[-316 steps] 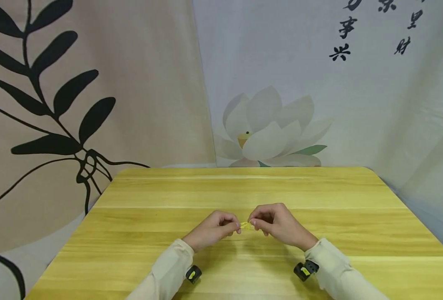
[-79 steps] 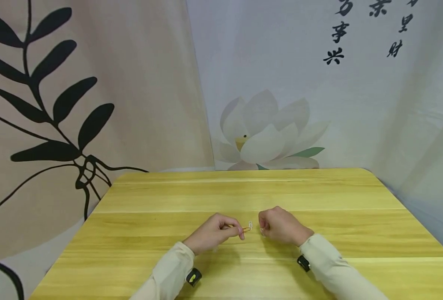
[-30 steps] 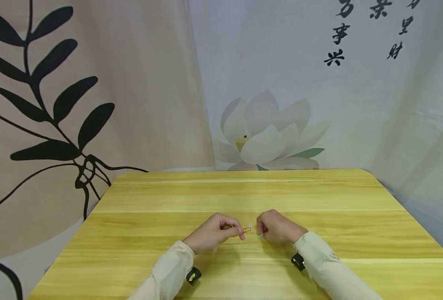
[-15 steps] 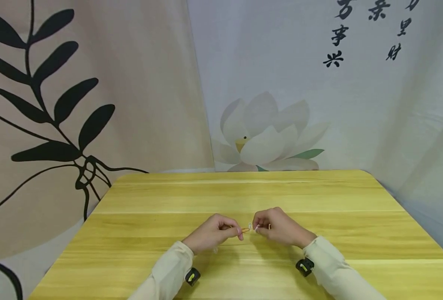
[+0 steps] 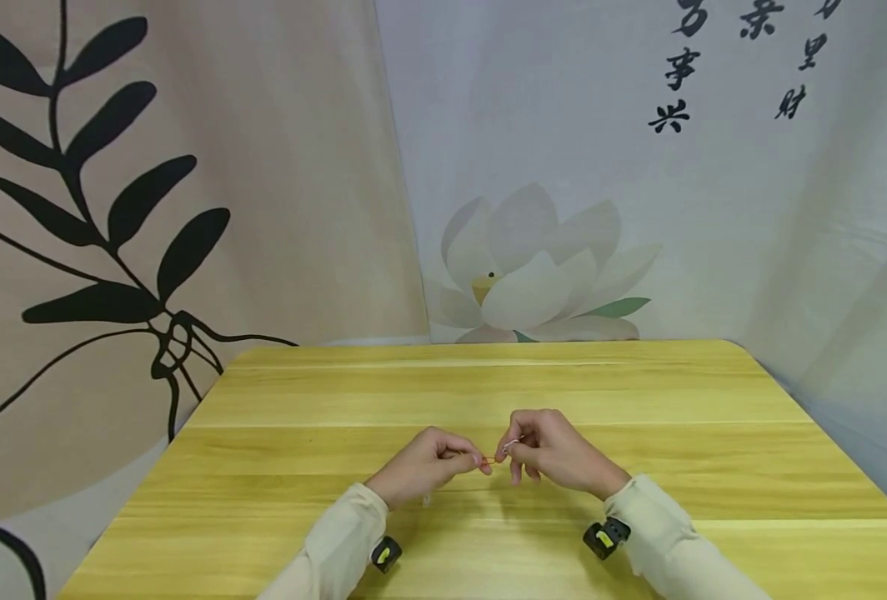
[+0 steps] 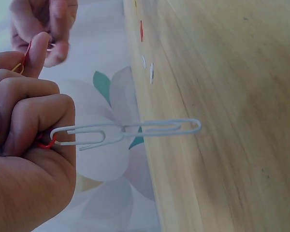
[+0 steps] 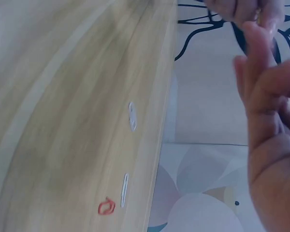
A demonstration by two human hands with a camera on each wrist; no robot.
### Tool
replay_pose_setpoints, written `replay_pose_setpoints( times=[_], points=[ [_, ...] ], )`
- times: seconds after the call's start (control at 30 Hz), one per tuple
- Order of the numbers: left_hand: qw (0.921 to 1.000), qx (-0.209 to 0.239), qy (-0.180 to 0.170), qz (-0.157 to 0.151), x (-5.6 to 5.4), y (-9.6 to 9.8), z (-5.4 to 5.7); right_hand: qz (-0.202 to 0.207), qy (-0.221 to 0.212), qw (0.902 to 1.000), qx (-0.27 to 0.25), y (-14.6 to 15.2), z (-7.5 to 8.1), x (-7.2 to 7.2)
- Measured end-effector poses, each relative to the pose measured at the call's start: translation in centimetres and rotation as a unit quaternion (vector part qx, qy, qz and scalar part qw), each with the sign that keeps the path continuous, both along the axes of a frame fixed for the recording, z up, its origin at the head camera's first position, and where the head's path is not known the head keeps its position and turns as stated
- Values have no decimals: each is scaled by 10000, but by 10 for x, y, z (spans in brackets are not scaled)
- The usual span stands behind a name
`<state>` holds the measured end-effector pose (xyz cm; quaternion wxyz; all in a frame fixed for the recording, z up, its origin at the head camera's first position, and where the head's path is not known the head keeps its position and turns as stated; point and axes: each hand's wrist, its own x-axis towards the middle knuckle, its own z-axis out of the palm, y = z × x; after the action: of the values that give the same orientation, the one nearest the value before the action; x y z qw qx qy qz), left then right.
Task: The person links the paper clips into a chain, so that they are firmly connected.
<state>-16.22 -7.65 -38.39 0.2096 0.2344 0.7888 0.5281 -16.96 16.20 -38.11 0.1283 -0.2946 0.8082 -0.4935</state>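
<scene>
My left hand [image 5: 430, 467] grips a chain of paper clips. From the underside of its fist hang two linked white paper clips [image 6: 92, 131], joined to a red clip [image 6: 47, 144] partly hidden by the fingers. At its fingertips a red paper clip [image 5: 490, 460] sticks out, and a yellow clip [image 6: 17, 68] shows beside it. My right hand [image 5: 562, 450] holds a white paper clip [image 5: 510, 447] between thumb and forefinger, and its fingertips touch or nearly touch the red clip. Whether the white and red clips are linked cannot be seen.
Loose white paper clips [image 7: 132, 116] and a red one [image 7: 106, 207] lie on the wooden table [image 5: 263, 500]. A printed curtain [image 5: 323, 208] hangs behind its far edge. Each wrist wears a small black camera [image 5: 606, 537].
My right hand has turned and moved left, bringing its white clip up to the left fingertips. My left hand has barely moved. Some ten seconds ago, yellow clip wire showed between both hands.
</scene>
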Motion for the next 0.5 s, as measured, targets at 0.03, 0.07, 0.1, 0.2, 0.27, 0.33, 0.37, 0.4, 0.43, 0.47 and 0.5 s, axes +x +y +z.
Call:
replay_pose_setpoints(
  times=[0.03, 0.07, 0.1, 0.2, 0.27, 0.33, 0.37, 0.4, 0.43, 0.47, 0.5],
  points=[
    [10000, 9, 3, 5, 0, 0, 0, 14, -20, 10000, -78, 0, 0, 0],
    [10000, 28, 12, 8, 0, 0, 0, 33, -40, 9999, -149, -1, 0, 1],
    [10000, 43, 21, 7, 1, 0, 0, 50, -70, 9997, -207, -1, 0, 1],
    [10000, 74, 29, 0, 1, -1, 0, 87, -125, 9996, -252, -3, -1, 1],
    [10000, 92, 10, 0, 2, -1, 1, 80, -81, 9998, -183, -3, -1, 1],
    [9999, 110, -21, -1, 2, -1, 1, 53, -42, 9999, -146, -3, -1, 1],
    [9999, 121, -31, -2, 1, -1, 1, 44, -41, 9998, -167, -3, -1, 2],
    [9999, 121, -33, 3, 1, -1, 2, 35, -36, 9998, -194, -3, 0, 2],
    [9999, 120, -28, 14, 1, -1, 2, 21, -55, 9997, -235, -3, 0, 2],
    [9999, 110, -14, 24, 1, -2, 2, 11, -89, 9995, -301, -3, 0, 2],
    [9999, 94, -1, 33, 0, -2, 2, -1, -118, 9993, -368, -3, 1, 2]
  ],
)
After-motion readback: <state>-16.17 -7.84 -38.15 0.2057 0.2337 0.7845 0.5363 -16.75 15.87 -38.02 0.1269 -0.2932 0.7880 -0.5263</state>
